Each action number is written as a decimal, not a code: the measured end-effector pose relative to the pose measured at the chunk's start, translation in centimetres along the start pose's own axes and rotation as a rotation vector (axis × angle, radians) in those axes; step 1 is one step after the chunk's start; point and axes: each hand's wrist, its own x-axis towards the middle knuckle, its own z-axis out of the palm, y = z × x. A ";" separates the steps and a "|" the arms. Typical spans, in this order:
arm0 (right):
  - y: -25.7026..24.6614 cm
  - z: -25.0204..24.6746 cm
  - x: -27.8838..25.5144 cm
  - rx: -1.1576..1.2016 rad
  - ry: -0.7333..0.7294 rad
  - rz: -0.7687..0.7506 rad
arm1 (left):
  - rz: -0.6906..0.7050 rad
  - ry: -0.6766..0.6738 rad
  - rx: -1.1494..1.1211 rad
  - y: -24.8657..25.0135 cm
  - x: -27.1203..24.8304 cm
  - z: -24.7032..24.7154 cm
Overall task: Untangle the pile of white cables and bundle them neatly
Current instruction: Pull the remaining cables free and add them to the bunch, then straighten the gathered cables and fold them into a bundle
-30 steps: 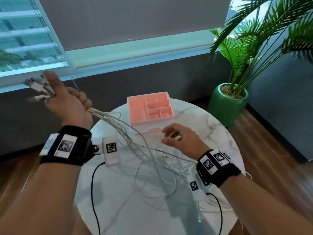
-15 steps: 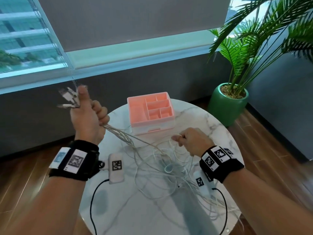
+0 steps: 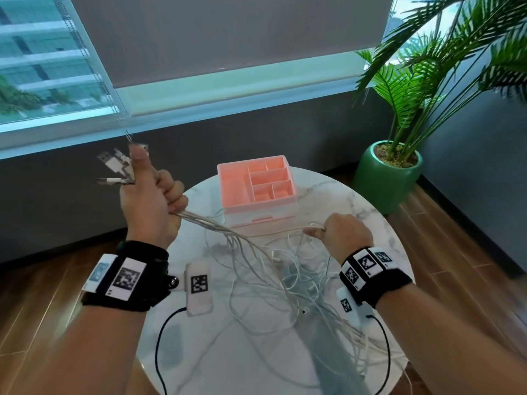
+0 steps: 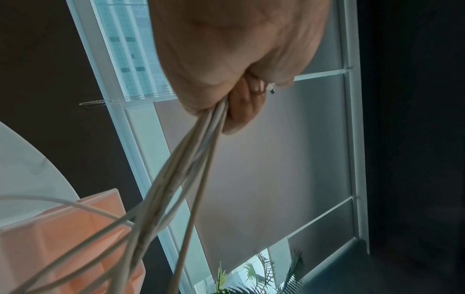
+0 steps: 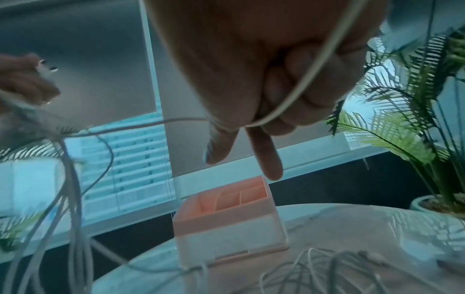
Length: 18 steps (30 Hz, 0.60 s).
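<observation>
Head view: the left hand (image 3: 148,206) is fisted round a sheaf of cables (image 3: 216,228), plugs (image 3: 115,166) sticking up past the thumb at far left. The right hand (image 3: 345,233) curls round a single strand at right, near the organizer (image 3: 256,189). The sheaf's long axis slopes from the raised fist down and right into the tangle (image 3: 285,283) on the table (image 3: 228,363). Best, I judge, to keep the plug ends level and draw one strand at a time, slowly, so loops slip free instead of knotting
</observation>
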 end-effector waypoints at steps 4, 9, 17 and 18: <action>0.4 1.0 0.7 0.122 -0.025 0.054 | -0.008 -0.030 0.022 -1.2 -0.9 0.2; 1.6 2.1 1.1 0.266 -0.085 0.100 | -0.016 -0.021 0.017 -1.4 -0.9 -0.4; 2.7 3.8 1.6 0.154 -0.001 0.078 | 0.025 0.048 -0.055 0.3 -0.2 -1.2; 3.1 3.9 1.8 0.146 -0.009 0.111 | 0.039 0.061 -0.061 0.7 0.0 -1.5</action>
